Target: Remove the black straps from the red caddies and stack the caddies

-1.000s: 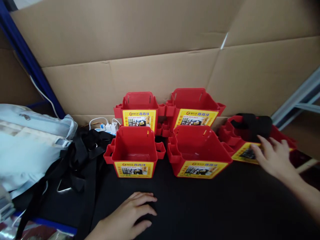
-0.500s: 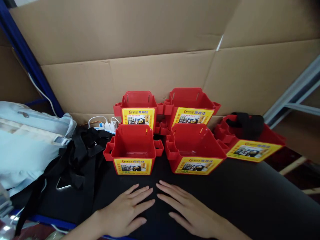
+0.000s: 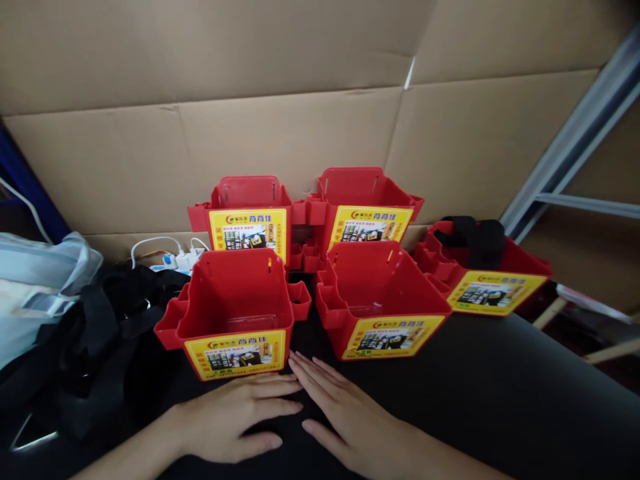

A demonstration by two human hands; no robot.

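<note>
A matte black flat tabletop (image 3: 480,380) spreads beneath everything, with a brown corrugated cardboard panel (image 3: 285,133) upright behind it. A grey metal frame (image 3: 570,140) slants at the right; a dark blue metal post (image 3: 25,180) stands at the left. Near it lie a pale blue fabric bag (image 3: 30,293), tangled black webbing straps (image 3: 105,320) and a white power strip with plugs (image 3: 185,260).

Five red plastic bins with yellow printed labels stand upright, open tops showing. The front left bin (image 3: 235,300) and front right bin (image 3: 385,300) reveal bare red floors; the back left bin (image 3: 250,220) and back right bin (image 3: 367,213) stand behind them. The far right bin (image 3: 495,287) holds a wide black fabric strap (image 3: 483,243).

The left hand (image 3: 235,413) and right hand (image 3: 350,420) extend straight fingers, thumbs apart, fingertips meeting just before the front left bin; whether they touch it I cannot tell.
</note>
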